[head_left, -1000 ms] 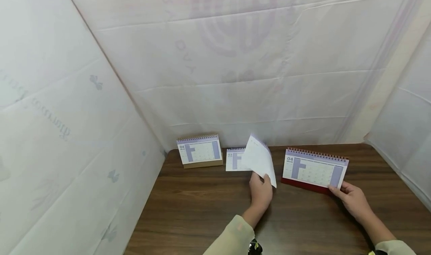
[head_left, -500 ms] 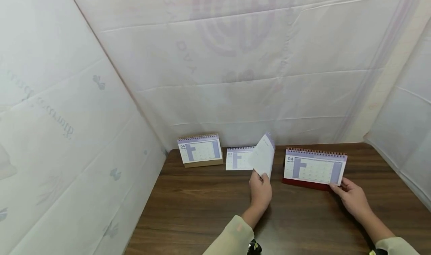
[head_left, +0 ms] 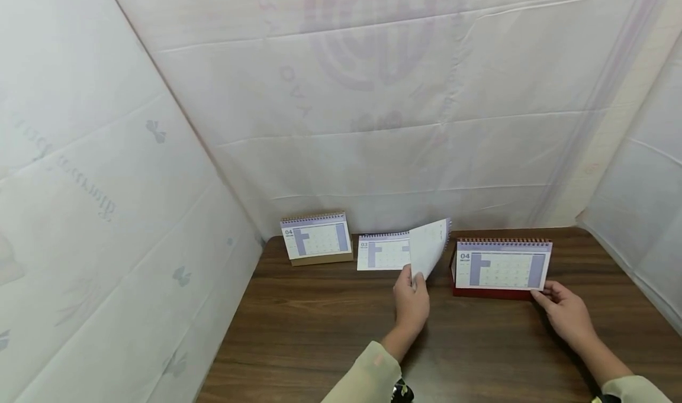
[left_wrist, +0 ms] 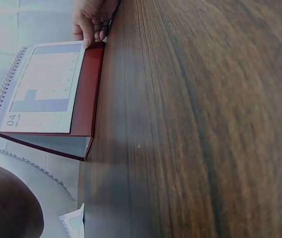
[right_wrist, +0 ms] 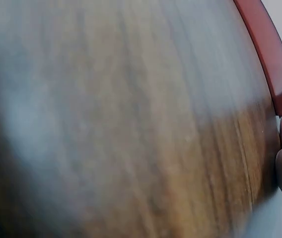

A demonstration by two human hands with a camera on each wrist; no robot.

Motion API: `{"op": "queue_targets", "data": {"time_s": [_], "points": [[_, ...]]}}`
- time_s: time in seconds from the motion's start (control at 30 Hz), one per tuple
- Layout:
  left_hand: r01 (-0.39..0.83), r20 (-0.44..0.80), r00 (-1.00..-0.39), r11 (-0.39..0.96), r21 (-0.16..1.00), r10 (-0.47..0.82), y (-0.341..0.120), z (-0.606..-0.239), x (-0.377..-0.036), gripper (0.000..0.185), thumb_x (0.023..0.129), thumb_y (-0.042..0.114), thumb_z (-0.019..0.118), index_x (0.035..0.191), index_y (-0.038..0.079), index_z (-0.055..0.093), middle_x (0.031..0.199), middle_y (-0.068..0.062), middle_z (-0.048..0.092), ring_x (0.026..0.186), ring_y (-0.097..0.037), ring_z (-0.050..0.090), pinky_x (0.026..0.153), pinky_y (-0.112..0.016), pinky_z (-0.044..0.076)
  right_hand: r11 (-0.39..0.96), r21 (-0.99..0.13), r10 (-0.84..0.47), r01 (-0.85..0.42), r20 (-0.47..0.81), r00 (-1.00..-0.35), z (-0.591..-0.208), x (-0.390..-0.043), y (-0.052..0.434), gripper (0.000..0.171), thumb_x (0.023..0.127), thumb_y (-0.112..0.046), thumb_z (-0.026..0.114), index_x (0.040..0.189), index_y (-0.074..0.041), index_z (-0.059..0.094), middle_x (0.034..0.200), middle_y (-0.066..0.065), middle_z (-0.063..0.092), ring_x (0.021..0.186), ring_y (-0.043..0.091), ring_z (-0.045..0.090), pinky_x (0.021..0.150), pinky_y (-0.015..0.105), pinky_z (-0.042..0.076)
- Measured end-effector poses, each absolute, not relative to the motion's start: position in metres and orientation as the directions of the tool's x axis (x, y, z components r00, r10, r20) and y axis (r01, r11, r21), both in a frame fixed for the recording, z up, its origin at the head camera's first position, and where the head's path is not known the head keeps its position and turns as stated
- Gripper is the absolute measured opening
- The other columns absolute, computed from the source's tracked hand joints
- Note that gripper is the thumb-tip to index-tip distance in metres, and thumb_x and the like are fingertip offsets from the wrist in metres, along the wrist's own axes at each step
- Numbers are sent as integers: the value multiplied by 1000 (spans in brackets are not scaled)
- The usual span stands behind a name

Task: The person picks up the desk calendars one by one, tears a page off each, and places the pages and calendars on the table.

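Note:
My left hand [head_left: 412, 305] pinches a loose white calendar page [head_left: 428, 248] by its lower end. The page's punched edge faces right, and it partly covers another loose page marked 03 [head_left: 380, 255] at the back of the table. With thumb and fingers, my right hand [head_left: 570, 317] grips the lower right corner of a red desk calendar [head_left: 503, 268], which stands on the table showing page 04. In the left wrist view, the red calendar [left_wrist: 56, 89] shows its tent-shaped open side. Only its red base [right_wrist: 272, 54] appears in the right wrist view, beside the right hand's fingers.
A tan-based desk calendar [head_left: 317, 237], also on 04, stands at the back left of the brown wooden table [head_left: 298, 326]. Pale printed sheeting [head_left: 346, 154] rises behind the table, with more along the left and right sides.
The page in my left hand has swung to the right, uncovering more of the 03 page. The red calendar has shifted slightly right and turned squarer to the front, my right hand moving with it.

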State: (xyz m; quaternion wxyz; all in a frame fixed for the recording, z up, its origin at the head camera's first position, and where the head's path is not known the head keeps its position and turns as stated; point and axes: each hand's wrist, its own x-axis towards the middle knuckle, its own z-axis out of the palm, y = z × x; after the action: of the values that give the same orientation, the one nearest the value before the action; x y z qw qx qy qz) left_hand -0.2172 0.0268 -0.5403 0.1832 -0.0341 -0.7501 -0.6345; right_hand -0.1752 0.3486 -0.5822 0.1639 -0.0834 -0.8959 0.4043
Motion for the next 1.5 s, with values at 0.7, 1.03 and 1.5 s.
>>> {"op": "queue_targets", "data": {"time_s": [0.7,1.03,1.5], "points": [[285,320,-939,238,929,-127,31,-544,-211,30,101,2,63,124,11,79,128,-10,79,121,-19,71,101,-35,59,687,-724,334,57,245,-910,-579,-193,399,34,105,-22,66,116,10,68,80,-47,41,77,-26,37,65,14,37],[298,332,-937,250,921,-106,29,-546,-211,30,100,0,63,123,9,80,127,-11,79,124,-21,71,104,-37,59,698,-695,403,173,181,-897,-573,-203,439,45,109,-28,59,128,12,62,83,-24,58,75,-28,27,66,20,35],[315,338,-939,230,921,-66,30,-550,-208,30,96,-4,64,120,5,81,125,-16,79,120,-20,73,100,-28,60,504,-764,598,402,-27,-801,-572,-222,472,59,111,-30,52,152,12,46,126,31,67,80,-17,34,67,14,34]]}}
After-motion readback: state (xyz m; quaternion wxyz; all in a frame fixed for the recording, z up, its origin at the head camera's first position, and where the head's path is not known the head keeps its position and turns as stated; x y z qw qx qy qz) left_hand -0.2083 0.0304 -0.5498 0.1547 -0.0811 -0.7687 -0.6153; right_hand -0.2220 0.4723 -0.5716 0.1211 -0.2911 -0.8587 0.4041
